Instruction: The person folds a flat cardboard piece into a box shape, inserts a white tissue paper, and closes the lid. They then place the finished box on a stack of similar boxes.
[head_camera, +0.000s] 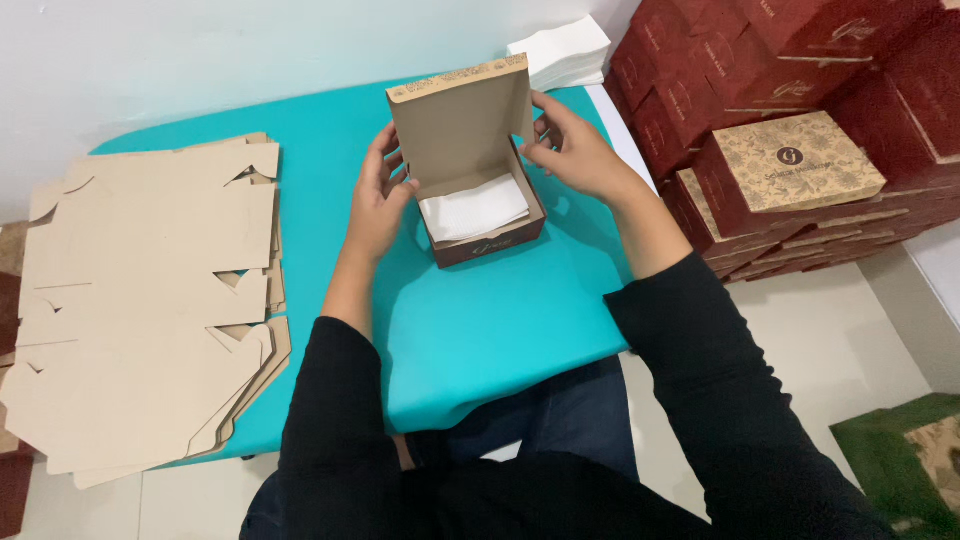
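We see a teal tabletop (480, 340) against a white wall, flat cardboard blanks (150, 300) at left, stacked maroon boxes (790, 100) at right. Our left hand (378, 200) and right hand (575, 150) grip the open box (470, 150) at center, fingers curled on its sides; white paper (472, 208) lies inside.

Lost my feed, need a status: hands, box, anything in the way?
Left hand and right hand grip the sides of the small open maroon cardboard box. White paper sheet inside, lid up. Nothing in the way.
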